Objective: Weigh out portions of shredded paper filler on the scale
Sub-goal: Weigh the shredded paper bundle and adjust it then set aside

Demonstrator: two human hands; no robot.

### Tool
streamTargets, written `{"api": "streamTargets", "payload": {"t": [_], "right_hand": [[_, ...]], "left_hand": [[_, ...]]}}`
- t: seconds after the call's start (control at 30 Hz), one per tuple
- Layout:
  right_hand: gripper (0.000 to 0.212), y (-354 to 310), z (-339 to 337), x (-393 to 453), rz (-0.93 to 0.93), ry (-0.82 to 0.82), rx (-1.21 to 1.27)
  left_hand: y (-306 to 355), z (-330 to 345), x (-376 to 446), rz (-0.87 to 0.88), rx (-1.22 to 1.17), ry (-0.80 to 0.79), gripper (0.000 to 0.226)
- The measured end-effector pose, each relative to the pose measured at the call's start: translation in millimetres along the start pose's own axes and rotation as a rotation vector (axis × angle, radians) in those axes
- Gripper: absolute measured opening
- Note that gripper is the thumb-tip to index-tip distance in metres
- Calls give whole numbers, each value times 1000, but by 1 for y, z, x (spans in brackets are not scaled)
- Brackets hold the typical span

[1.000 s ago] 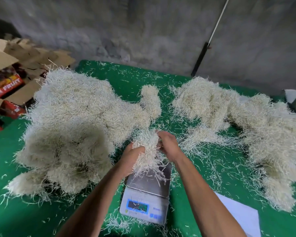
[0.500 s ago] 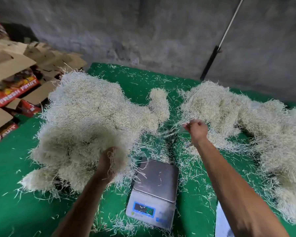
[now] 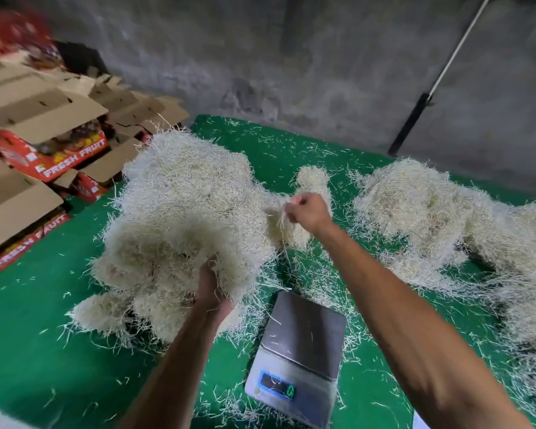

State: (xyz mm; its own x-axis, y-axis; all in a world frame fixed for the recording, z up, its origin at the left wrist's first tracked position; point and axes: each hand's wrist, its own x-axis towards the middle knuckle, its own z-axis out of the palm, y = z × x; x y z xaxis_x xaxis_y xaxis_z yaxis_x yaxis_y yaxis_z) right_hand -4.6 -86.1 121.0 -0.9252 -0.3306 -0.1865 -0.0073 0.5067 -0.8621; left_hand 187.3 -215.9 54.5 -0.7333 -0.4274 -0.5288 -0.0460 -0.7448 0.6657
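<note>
**Scale pan bare, both hands up in the filler**

Layout: green-covered counter runs back to a grey concrete wall. Far edge of the counter sits close under the wall. Left edge drops off to a stack of flattened "FRESH FRUIT" cartons, brown flaps up. A white pole with a black lower section leans on the wall, back right.

Open room: a green strip between the two paper heaps, running from the far edge down to the scale, littered with loose strands. Near-left corner of the counter is mostly bare green.

Filler: large heap of shredded paper filler left of centre; second heap on the right, trailing toward the near-right edge. Small clump sits between them, behind the right hand.

Digital scale: near centre, between the forearms, just beside the left heap's fringe. Steel pan carries only a few stray strands. Blue display faces the camera, reading too blurred to tell.

Left hand: palm up, fingers curled into the near underside of the left heap, gripping a wad of it.

Right hand: fisted above the gap, fingers pinched together on a thin tuft of strands hanging off its left side.

Hands well apart.
</note>
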Motion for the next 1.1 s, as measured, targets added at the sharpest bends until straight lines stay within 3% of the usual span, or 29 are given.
{"api": "streamTargets", "payload": {"t": [0.03, 0.1, 0.17, 0.27, 0.33, 0.43, 0.5, 0.57, 0.63, 0.7, 0.8, 0.9, 0.97, 1.07, 1.1], "right_hand": [[16, -28, -3, 6, -74, -28, 243], [17, -76, -9, 13, -169, -121, 613], [20, -85, -8, 14, -176, -109, 727], [20, -59, -1, -8, -163, 3, 420], [25, -21, 7, -30, -122, -79, 255], [47, 36, 24, -71, -86, -265, 81], [70, 66, 36, -94, -85, -254, -26], [97, 87, 47, -117, -16, -220, 28], [105, 103, 53, -134, 16, -208, 57], [97, 114, 52, -143, 21, -164, 19], [75, 125, 39, -144, 31, 19, 95], [74, 140, 20, -144, 53, 226, 20], [76, 152, 12, -145, 92, 187, -114], [92, 152, 1, -143, 143, -28, -380], [95, 148, -6, -139, 124, -4, -450]], "left_hand": [[-5, 0, 1, 13, 2, -60, 30], [-5, 5, 0, -9, 75, -8, 36], [-4, 13, -2, -52, 63, 54, 39], [-2, 25, -10, -125, 242, 73, 37], [-4, 30, -16, -153, 265, 25, 41], [-17, 35, -22, -196, 222, -120, 28], [-26, 35, -23, -220, 235, -157, 29], [-34, 35, -26, -237, 205, -204, 33], [-41, 34, -32, -221, 248, -168, 33], [-48, 25, -29, -113, 405, -169, 48], [-58, 16, -18, 16, 753, -375, 58], [-52, 16, -13, 165, 898, -209, 47], [-45, 16, -3, 275, 913, -152, 39], [-32, 16, 13, 429, 1099, -84, 27], [-27, 18, 19, 492, 1148, -77, 25]]}}
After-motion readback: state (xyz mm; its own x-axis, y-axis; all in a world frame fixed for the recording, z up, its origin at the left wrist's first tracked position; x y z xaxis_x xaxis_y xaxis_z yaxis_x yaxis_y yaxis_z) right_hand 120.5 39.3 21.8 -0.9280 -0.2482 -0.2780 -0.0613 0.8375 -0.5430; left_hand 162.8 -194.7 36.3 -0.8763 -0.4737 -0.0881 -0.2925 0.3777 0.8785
